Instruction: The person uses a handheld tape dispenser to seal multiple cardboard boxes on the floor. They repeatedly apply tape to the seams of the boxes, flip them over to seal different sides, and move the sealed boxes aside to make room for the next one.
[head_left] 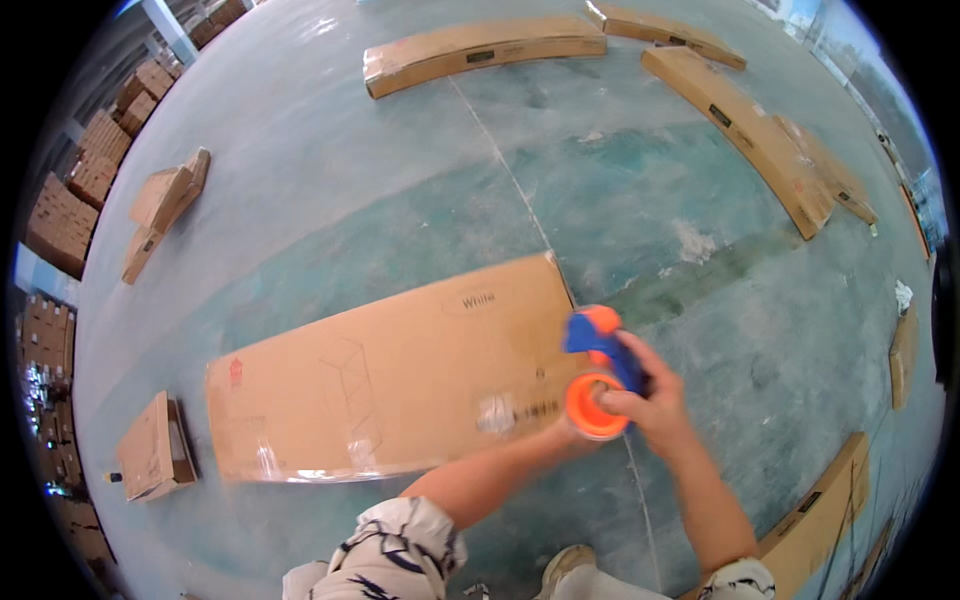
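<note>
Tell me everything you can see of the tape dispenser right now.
The tape dispenser is a handheld plastic tool with a blue frame and handle, an orange knob at its far end and an orange roll hub facing the camera. It sits at the right end of the long flat cardboard box lying on the greenish floor. The right hand grips its handle; the left hand reaches in under the roll, mostly hidden. Whether tape is being drawn out cannot be told.

matt cardboard box (390,380), glossy plastic tape dispenser (598,372), smooth concrete floor (330,180)
</note>
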